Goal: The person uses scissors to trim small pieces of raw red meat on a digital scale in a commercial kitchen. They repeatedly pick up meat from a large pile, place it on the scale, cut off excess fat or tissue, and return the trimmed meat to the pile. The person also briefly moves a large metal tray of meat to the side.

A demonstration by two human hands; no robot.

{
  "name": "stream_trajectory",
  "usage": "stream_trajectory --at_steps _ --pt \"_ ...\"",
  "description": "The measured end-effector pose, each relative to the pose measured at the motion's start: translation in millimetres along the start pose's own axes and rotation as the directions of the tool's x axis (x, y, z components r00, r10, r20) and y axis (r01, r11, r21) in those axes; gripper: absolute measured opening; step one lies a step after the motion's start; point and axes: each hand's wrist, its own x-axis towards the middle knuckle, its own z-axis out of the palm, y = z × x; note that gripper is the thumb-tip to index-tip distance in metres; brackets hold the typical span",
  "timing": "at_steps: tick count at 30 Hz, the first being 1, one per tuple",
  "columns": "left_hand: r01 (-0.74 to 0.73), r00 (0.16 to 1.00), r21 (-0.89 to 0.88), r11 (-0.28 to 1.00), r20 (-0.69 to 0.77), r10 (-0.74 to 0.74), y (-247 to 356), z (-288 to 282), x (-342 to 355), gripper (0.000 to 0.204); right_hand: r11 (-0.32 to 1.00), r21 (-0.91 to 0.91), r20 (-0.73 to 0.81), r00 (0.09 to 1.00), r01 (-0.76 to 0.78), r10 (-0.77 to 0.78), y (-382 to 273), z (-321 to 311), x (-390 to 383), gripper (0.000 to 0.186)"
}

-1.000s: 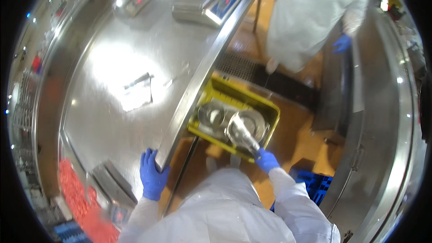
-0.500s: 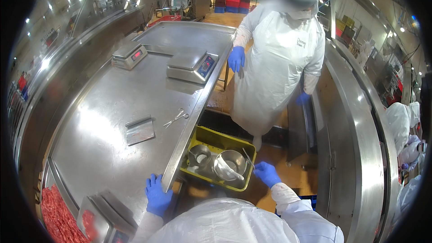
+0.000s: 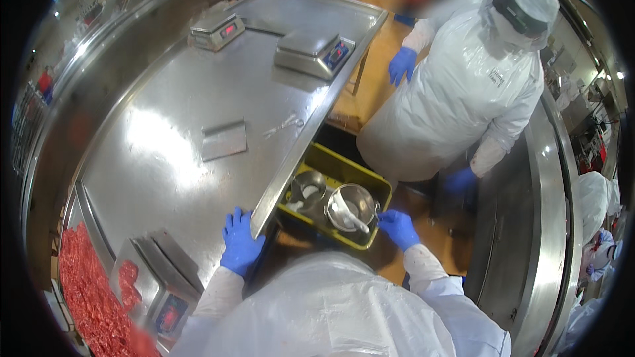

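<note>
My left hand (image 3: 241,243), in a blue glove, lies with fingers spread on the near corner of the steel table (image 3: 165,205). By the right rim of a yellow crate (image 3: 344,166) is my gloved right hand (image 3: 399,229). Its fingertips are pinched at a thin metal piece beside a round steel pot (image 3: 362,199); whether that piece is the pot's handle I cannot tell. A white-handled utensil (image 3: 348,214) leans inside the pot. To its left in the crate sits a smaller steel bowl (image 3: 308,186) with something white in it.
On the table are scissors (image 3: 284,125), a bent metal plate (image 3: 224,141) and two scales (image 3: 312,53) (image 3: 217,31). Ground red meat (image 3: 89,291) fills the lower left, beside another scale (image 3: 155,284). A co-worker (image 3: 463,86) in a white apron stands beyond the crate.
My right hand has moved in closer to the pot, and the thin metal piece has shifted with it. My left hand stays on the table corner. The co-worker now leans forward, head lowered.
</note>
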Motion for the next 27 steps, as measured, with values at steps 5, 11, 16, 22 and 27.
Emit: stream_trajectory --at_steps 5,11,16,22,27 --pt "0.014 1.000 0.022 1.000 0.016 -0.014 0.7 -1.2 -0.6 0.078 0.979 -0.197 0.011 0.998 -0.052 0.056 16.8 -4.8 -2.0 0.029" --pt "-0.009 1.000 0.021 1.000 -0.001 0.010 1.7 1.2 5.0 0.078 0.889 -0.381 0.074 0.950 -0.254 0.303 48.7 -5.6 -6.1 0.030" --pt "-0.042 0.999 0.073 0.996 -0.030 0.045 -4.5 6.1 5.3 0.079 0.844 -0.449 0.070 0.930 -0.293 0.360 78.9 5.0 -9.8 0.030" --pt "-0.016 1.000 0.075 0.997 -0.015 0.017 1.7 1.0 8.3 0.079 0.832 -0.472 0.163 0.898 -0.293 0.408 81.6 8.4 16.2 0.020" --pt "0.060 0.998 0.071 0.996 -0.013 -0.060 7.6 0.6 7.7 0.078 0.809 -0.561 0.206 0.918 -0.173 0.339 87.0 18.2 58.3 0.021"
